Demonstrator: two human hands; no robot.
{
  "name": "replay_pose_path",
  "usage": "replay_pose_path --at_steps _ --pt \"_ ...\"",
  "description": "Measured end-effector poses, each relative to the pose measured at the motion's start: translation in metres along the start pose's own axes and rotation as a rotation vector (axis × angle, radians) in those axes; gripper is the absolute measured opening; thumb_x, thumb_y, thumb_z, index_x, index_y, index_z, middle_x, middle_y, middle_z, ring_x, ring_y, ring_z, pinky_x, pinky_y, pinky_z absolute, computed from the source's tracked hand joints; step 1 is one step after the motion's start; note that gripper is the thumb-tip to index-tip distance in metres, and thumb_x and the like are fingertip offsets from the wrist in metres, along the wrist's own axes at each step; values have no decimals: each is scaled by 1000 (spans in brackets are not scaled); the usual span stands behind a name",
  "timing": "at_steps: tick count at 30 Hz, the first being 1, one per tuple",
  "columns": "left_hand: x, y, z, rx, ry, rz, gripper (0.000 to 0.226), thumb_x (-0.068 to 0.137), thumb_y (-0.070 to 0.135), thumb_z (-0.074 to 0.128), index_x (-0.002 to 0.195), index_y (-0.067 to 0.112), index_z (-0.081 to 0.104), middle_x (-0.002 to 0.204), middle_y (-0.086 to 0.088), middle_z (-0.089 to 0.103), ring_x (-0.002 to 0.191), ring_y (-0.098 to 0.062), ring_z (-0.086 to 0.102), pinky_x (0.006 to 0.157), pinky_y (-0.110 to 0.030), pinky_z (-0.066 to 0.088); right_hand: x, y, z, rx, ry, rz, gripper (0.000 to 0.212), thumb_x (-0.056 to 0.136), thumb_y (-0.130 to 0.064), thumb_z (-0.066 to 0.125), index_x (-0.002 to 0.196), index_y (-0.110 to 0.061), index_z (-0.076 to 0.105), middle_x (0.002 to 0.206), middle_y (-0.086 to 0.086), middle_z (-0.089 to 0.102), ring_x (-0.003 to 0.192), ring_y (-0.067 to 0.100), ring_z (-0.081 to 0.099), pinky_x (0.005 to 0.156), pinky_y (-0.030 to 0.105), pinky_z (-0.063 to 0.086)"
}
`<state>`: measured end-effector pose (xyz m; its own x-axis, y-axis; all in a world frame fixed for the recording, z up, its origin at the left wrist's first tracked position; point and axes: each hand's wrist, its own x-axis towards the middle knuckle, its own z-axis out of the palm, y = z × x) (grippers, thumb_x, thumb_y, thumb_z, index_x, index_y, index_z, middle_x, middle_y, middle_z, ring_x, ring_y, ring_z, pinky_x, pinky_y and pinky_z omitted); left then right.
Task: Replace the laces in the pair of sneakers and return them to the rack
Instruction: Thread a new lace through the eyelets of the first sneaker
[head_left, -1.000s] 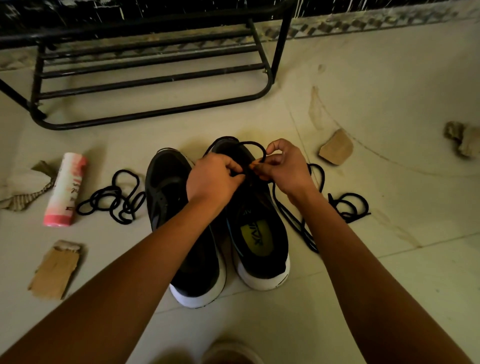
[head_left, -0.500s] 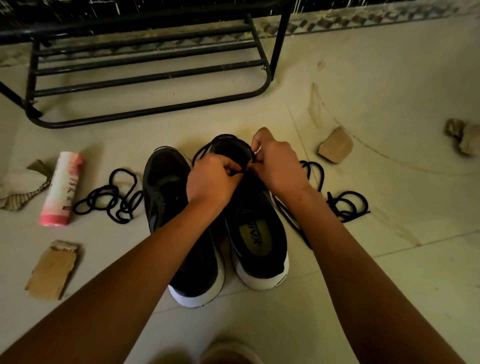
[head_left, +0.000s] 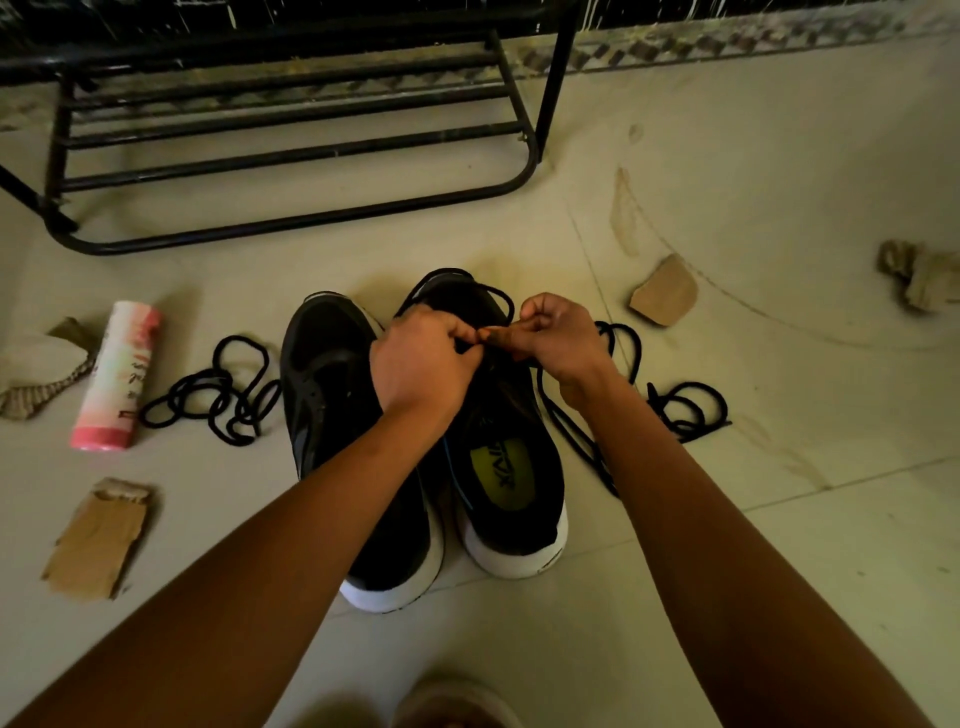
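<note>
A: Whereabouts of the yellow-insole sneaker (head_left: 501, 467)?
B: Sits on the floor (head_left: 857, 467) at centre, toe to 12 o'clock, heel to 6, pressed against the other sneaker (head_left: 332, 395) at its 9.
A: Hands?
B: Left hand (head_left: 421, 358) and right hand (head_left: 558, 338) both curled tight above the tongue area, meeting fingertip to fingertip, each pinching the lace (head_left: 685, 415). Can't see which eyelet; hidden under knuckles.
A: Why bunched so close?
B: Prob. to steer the tip into a hole w/ one while keeping tension w/ the other. Leaves the slack heaped at 3 o'clock, out of the way, free to feed.
A: Second lace (head_left: 218, 395)?
B: Lying loose at 9 o'clock, btwn the other sneaker and a pink can (head_left: 117, 374). Not yet threaded, so approx. less than half done.
A: Rack (head_left: 291, 156)?
B: Stands at 11–12 o'clock, well apart from the pair; handy for putting back later.
</note>
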<state>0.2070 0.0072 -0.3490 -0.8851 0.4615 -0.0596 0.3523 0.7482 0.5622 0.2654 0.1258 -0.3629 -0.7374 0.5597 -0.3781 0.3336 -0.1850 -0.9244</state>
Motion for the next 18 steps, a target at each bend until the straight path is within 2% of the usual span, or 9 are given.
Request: replay_pose_path --at_steps 3,5,8,11,14,16,18 --pt "0 2 1 1 -39 21 10 84 25 66 91 20 71 101 -5 60 96 -25 58 79 -39 50 0 1 0 -15 12 14 34 70 -4 80 72 -14 47 68 8 57 47 3 54 49 13 45" --pt "1 3 0 24 -93 39 11 87 22 62 94 16 69 106 -9 57 101 -28 55 81 -38 49 -4 0 -1 -51 9 8 29 73 -10 79 76 -14 51 72 7 59 57 8 55 57 16 48" --pt "6 3 -6 73 -189 57 13 91 21 57 97 13 66 113 -13 53 105 -29 52 84 -35 43 -20 0 -10 7 -98 -18 23 78 -3 72 88 -13 54 89 6 62 81 14 60 76 20 51" --pt "8 2 -12 70 -239 44 12 94 22 54 96 13 62 116 -12 50 103 -27 53 80 -30 39 -44 8 -20 -68 -229 -62 40 73 -2 76 103 -15 53 114 4 59 109 10 56 91 18 47" --pt "6 0 -13 40 -234 42 10 95 21 51 93 14 56 115 -10 48 93 -22 51 74 -26 35 -57 21 -15 -423 -208 -210 63 64 -13 84 118 -14 50 126 0 48 117 8 47 91 5 37" --pt "4 -1 -15 -7 -207 38 9 96 21 49 89 15 52 109 -7 46 85 -16 46 72 -24 33 -60 28 -7 -575 -140 -296 65 63 -15 82 119 -15 49 125 -3 43 115 9 46 87 3 34" --pt "0 -3 -17 -68 -168 58 8 96 20 48 89 17 49 104 -2 44 84 -14 45 71 -19 31 -62 32 0 -552 -36 -309 57 65 -11 77 116 -14 51 122 -5 43 112 9 46 84 -1 32"
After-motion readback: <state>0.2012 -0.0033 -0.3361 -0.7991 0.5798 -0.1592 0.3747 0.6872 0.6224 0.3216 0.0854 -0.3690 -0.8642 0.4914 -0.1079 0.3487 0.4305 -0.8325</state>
